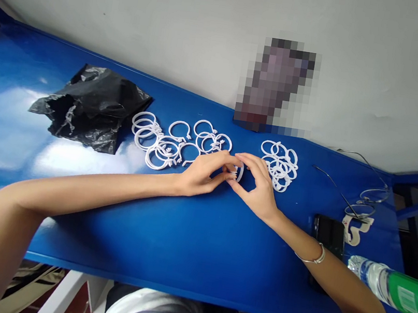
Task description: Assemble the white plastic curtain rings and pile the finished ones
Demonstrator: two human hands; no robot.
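Fingers (251,162): drawn in narrow at both tips, thumbs and forefingers holding one white ring between the two hands.
White ring (240,173): raised just off the desk (195,248), around the middle between its back and front edges; its curve shows beside the right fingertips, but the fingers cover most of it, so I cannot tell how its ends sit.
Left hand (200,176): reaching in from the desk's left side, fingertips bunched at the ring, knuckles close to the larger pile.
Right hand (260,195): arched over the ring's other side, thumb and forefinger curved around it; a thin bracelet (320,256) circles the forearm.
Larger pile (169,161): loose white rings with small knobbed ends, spread left of the hands, toward the back edge.
Smaller pile (280,168): white rings heaped together just beyond the right hand, also nearer the back edge.
Black bag (101,104): crumpled plastic near the back edge, left of the larger pile, its ragged mouth facing the left edge.
Right edge: glasses (363,192) toward the back right corner, a white cut-out piece (354,234) beside a dark phone (328,234), and a green-labelled bottle (413,299) toward the front right corner.
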